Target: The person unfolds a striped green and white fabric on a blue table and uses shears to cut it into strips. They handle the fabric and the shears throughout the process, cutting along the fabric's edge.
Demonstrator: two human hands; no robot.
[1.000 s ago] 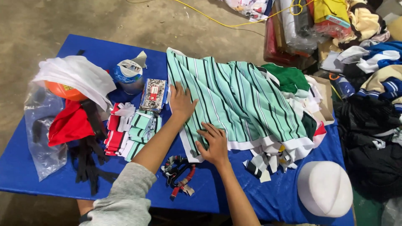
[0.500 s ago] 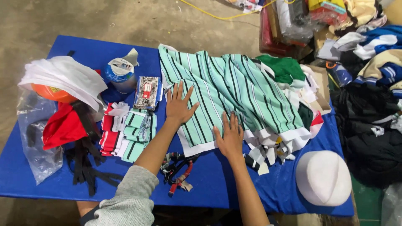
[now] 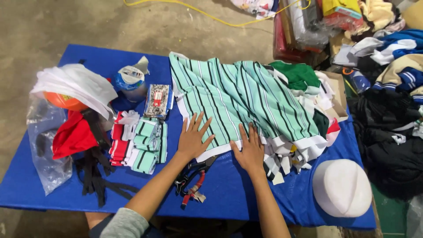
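Both hands are laid flat with fingers spread, nothing being pinched: the left hand (image 3: 192,140) and the right hand (image 3: 250,151) are pressed palm-down on the near hem of the mint-green striped fabric (image 3: 238,99), which is spread across the middle of the blue table (image 3: 229,194).

Under the fabric's edge, from 3 to 5 o'clock of the right hand, a stack of cut pieces (image 3: 288,154) in white, green and black is seen, some strips spilling toward the table's near edge. A green cloth (image 3: 297,75) lies at 1 o'clock beyond the stripes.

Just below the left hand, at 6 o'clock, red-handled pliers (image 3: 194,180) are lying on the table, partly hidden by the forearm. At 9 o'clock small folded striped trims (image 3: 141,143), red and green, are stacked side by side. Further out at 10 o'clock are found a patterned flat packet (image 3: 158,100), a tape roll (image 3: 130,79), a red cloth (image 3: 72,136) and a clear plastic bag (image 3: 46,154).

At 4 o'clock of the right hand a white domed cap (image 3: 341,187) is set near the table's corner, well apart from both hands.
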